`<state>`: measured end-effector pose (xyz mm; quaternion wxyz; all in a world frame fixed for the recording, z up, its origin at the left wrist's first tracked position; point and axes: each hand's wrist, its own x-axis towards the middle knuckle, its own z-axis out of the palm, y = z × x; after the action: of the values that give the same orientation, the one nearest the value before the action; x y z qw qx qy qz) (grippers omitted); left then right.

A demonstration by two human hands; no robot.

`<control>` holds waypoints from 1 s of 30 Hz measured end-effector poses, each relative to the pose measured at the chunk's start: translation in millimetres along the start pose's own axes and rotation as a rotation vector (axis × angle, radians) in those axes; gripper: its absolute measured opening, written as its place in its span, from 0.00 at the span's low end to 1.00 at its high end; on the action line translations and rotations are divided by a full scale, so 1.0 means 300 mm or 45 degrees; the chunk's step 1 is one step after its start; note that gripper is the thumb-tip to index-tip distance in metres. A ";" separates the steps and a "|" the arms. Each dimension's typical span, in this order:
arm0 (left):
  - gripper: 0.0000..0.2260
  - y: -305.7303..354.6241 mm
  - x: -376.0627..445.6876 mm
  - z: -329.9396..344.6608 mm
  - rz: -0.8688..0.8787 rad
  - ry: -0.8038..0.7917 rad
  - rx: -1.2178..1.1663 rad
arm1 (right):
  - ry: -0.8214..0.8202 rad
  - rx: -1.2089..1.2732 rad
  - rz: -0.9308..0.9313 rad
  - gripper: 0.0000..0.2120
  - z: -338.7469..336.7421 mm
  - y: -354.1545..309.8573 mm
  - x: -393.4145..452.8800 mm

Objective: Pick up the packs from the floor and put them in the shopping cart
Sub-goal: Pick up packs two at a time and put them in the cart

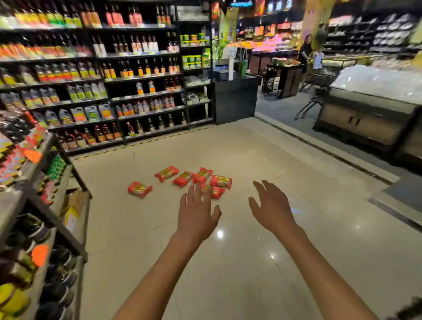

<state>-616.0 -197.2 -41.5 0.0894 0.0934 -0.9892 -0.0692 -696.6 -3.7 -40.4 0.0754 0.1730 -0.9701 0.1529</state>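
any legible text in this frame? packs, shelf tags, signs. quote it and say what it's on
None can be read.
Red packs on the floor: yellow-green label patches, print too blurred.
Bottle shelves: labels and price strips too small and blurred.
Orange tags on the near left shelving: no print visible.
Hanging signs at the back: blurred.
Both hands, left hand and right hand, are open and empty.

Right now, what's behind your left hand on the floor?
A red pack lies behind the left hand; the fingers cover its left part. Four more packs lie just beyond, one apart to the left. Anything else under the hand is hidden.
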 end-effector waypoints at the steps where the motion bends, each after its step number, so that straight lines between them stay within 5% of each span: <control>1: 0.30 -0.092 0.027 -0.002 -0.042 0.002 0.007 | -0.033 0.016 -0.013 0.27 0.036 -0.065 0.057; 11: 0.27 -0.774 0.449 0.092 -0.333 -0.002 0.028 | -0.147 0.171 -0.170 0.28 0.395 -0.569 0.709; 19: 0.28 -1.235 1.025 0.172 -0.487 0.031 0.052 | -0.264 0.228 -0.200 0.34 0.745 -0.867 1.405; 30: 0.26 -1.954 1.788 0.294 -0.602 0.052 0.016 | -0.329 0.094 -0.281 0.29 1.151 -1.242 2.303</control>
<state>-1050.3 -862.6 -129.5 0.0902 0.3243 -0.9382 -0.0803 -1236.7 -664.1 -127.4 -0.0402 0.2994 -0.9405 0.1558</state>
